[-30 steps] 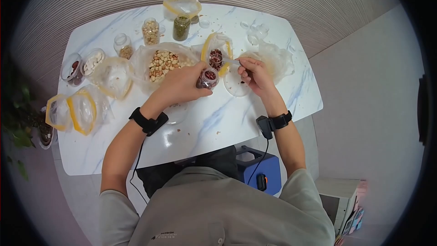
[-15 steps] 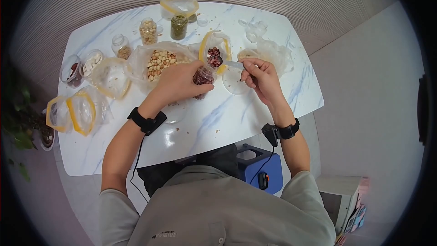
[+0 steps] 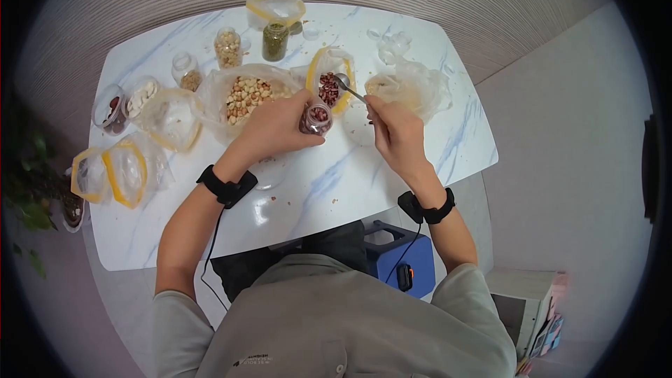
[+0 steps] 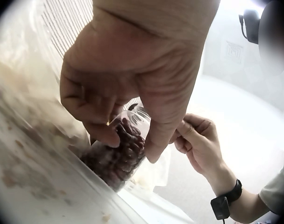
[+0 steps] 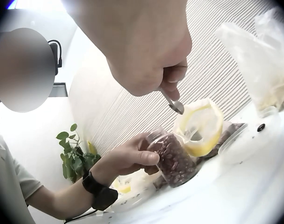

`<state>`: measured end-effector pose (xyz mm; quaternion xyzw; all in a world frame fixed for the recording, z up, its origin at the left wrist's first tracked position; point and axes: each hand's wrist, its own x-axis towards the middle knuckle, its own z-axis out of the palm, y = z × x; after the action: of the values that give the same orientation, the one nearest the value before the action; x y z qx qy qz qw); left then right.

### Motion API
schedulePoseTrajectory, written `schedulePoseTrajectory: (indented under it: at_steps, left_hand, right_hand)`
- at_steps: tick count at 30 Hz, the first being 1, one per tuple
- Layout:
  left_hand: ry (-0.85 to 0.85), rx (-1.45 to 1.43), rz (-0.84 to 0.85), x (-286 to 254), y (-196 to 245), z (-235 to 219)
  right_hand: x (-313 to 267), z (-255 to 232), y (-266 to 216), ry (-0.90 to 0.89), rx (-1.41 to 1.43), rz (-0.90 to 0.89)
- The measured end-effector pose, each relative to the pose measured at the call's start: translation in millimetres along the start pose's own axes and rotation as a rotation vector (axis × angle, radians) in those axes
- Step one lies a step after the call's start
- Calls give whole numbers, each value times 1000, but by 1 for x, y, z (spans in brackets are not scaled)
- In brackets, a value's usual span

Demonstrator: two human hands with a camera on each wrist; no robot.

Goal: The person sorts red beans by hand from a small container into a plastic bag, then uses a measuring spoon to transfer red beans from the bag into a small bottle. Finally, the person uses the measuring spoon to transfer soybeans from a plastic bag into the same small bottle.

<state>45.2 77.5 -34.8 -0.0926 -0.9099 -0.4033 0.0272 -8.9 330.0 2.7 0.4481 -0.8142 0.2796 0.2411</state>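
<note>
My left hand (image 3: pixel 273 126) grips a clear jar (image 5: pixel 172 161) nearly full of dark red beans, its open mouth facing up in the head view. Fingers and thumb wrap its sides in the left wrist view. My right hand (image 3: pixel 400 136) pinches the handle of a small metal spoon (image 3: pixel 354 92). The spoon's bowl (image 5: pixel 178 108) hangs over a yellow-rimmed plastic bag (image 5: pixel 209 123), just beyond the jar. More red beans (image 3: pixel 328 89) lie inside that bag. The bowl's contents are hard to make out.
Left of the jar sits a large bag of pale nuts (image 3: pixel 246 98). Jars of green beans (image 3: pixel 275 43) and pale kernels (image 3: pixel 228 49) stand behind. A crumpled clear bag (image 3: pixel 420 91) lies at right, and yellow-rimmed bags (image 3: pixel 126 171) at far left.
Half a second ago the jar leaned toward the bag with the bean-filled spoon at its mouth. Now the jar's mouth faces up, and the spoon has moved away over the bag.
</note>
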Motion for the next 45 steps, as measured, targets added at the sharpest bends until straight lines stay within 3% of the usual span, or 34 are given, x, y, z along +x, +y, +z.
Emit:
schedulePoseTrajectory:
  at_steps: [3, 6, 9, 12, 15, 21, 24, 28, 32, 42, 45]
  left_hand:
    - [-50, -15, -38, 1, 4, -1]
    - [-34, -1, 34, -2, 3, -5]
    - [66, 154, -65, -11, 24, -25]
    - [104, 10, -84, -6, 33, -50]
    - [80, 143, -43, 8, 40, -50]
    - [-94, 442, 50, 63, 28, -31]
    - [-218, 476, -56, 82, 36, -32]
    - [-95, 59, -44, 110, 34, -50]
    - [-230, 127, -151, 106, 36, -48]
    - [-268, 211, -78, 86, 22, -42]
    - [-232, 266, -45, 83, 18, -38]
  right_hand:
    - [3, 8, 8, -57, 110, 191]
    - [3, 13, 14, -146, 62, 217]
    - [1, 22, 26, -276, 33, 221]
    - [-3, 29, 29, -225, -45, 160]
    - [1, 29, 26, -226, -76, 195]
    - [2, 39, 35, -150, -45, 150]
    - [3, 36, 36, -107, 54, 158]
    - [12, 34, 39, -126, 26, 184]
    - [15, 29, 43, -167, 23, 201]
    - [16, 59, 58, -85, -1, 161]
    - [18, 58, 58, -204, 71, 215]
